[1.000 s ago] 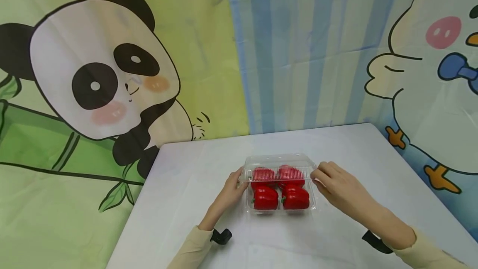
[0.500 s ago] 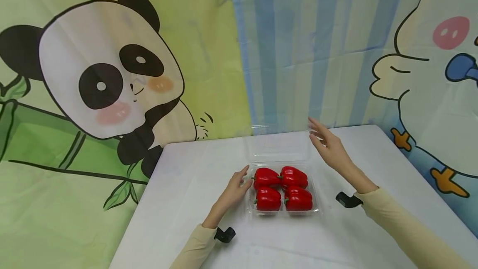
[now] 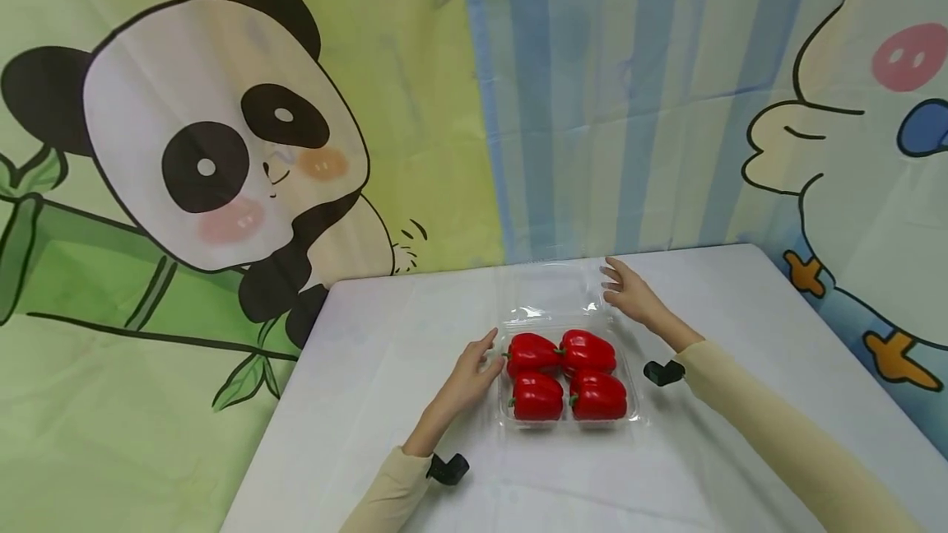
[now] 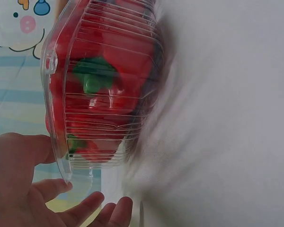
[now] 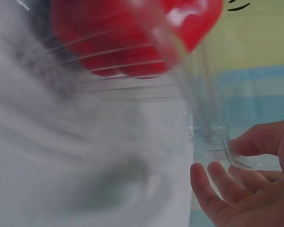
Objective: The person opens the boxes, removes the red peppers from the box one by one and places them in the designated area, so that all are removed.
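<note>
Several shiny red bell peppers (image 3: 597, 395) with green stems (image 4: 92, 78) lie in two rows inside a clear plastic clamshell box (image 3: 635, 401). Its transparent lid (image 3: 551, 290) is folded back on the far side, toward the wall. My left hand (image 3: 470, 373) is at the box's left rim, thumb and index finger spread apart at the edge, the other fingers loose below. By the right edge of the raised lid, my right hand (image 3: 633, 290) has its fingers apart. In the right wrist view the right thumb (image 5: 255, 139) is right at the lid's edge, other fingers loosely bent.
The box stands on a white-covered table (image 3: 385, 336). Behind it hangs a cloth backdrop with a printed panda (image 3: 215, 146) on the left and a white bird (image 3: 874, 212) on the right. Dark wrist mounts (image 3: 448, 469) jut from both sleeves.
The lid has swung up and back from over the peppers. My right hand rose away with it, then lowered slightly beside it. My left hand has loosened but stays at the left rim.
</note>
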Motion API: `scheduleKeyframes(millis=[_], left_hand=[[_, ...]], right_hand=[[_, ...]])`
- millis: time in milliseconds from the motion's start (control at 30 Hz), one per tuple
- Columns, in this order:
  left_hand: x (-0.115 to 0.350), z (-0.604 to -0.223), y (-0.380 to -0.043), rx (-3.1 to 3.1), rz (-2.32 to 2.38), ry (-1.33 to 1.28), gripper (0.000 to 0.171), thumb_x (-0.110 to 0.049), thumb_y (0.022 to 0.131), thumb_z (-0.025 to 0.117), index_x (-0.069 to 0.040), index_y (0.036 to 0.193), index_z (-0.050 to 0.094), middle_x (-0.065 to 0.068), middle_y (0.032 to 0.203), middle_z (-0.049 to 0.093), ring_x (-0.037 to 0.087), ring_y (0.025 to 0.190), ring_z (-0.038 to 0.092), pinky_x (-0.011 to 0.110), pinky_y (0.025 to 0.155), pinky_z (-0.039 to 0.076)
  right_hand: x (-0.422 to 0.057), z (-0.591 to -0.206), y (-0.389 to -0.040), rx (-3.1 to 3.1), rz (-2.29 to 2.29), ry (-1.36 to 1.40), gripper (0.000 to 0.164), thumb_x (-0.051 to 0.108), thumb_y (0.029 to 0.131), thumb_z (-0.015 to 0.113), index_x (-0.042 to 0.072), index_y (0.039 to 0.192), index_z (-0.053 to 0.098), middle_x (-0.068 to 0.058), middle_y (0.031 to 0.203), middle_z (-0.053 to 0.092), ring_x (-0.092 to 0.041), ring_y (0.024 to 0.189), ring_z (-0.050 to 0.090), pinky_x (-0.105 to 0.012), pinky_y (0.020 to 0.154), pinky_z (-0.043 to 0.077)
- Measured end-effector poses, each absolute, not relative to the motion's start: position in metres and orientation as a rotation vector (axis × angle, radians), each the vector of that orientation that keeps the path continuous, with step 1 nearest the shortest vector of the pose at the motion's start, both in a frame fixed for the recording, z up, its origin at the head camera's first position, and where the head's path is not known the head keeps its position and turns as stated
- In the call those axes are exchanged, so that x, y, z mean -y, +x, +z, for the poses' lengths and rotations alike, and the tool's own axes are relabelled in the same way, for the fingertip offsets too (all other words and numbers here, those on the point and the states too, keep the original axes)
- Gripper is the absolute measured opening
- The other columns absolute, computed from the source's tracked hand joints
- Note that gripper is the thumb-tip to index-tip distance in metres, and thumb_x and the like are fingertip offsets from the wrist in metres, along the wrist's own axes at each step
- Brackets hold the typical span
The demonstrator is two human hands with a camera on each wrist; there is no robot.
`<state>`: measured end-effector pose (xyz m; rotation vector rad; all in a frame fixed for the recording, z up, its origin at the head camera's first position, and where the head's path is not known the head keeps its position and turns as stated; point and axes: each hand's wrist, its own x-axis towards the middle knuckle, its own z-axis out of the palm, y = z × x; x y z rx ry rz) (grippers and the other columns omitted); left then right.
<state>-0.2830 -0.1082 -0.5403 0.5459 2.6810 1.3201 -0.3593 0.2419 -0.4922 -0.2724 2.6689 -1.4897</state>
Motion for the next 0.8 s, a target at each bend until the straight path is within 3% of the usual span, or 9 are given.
scheduleKeyframes(millis=[433, 800], left_hand=[[0.109, -0.539, -0.277, -2.676, 1.333, 0.539, 0.061, -0.032, 0.103, 0.054, -0.011, 0.157, 0.035, 0.021, 0.138, 0.053, 0.034, 0.12, 0.054, 0.054, 0.1, 0.048], [0.108, -0.538, -0.276, -2.659, 1.35, 0.527, 0.061, -0.034, 0.103, 0.053, -0.012, 0.157, 0.034, 0.021, 0.139, 0.052, 0.036, 0.123, 0.053, 0.056, 0.102, 0.047]], right_hand=[[-0.248, -0.509, -0.365, -2.471, -1.461, -0.148, 0.071, 0.015, 0.103, 0.051, -0.005, 0.158, 0.01, -0.029, 0.161, 0.023, -0.048, 0.143, 0.036, -0.05, 0.104, 0.047], [-0.25, -0.516, -0.368, -2.462, -1.43, -0.119, 0.07, 0.018, 0.105, 0.049, -0.006, 0.158, 0.011, -0.031, 0.161, 0.023, -0.047, 0.143, 0.036, -0.051, 0.106, 0.046]])
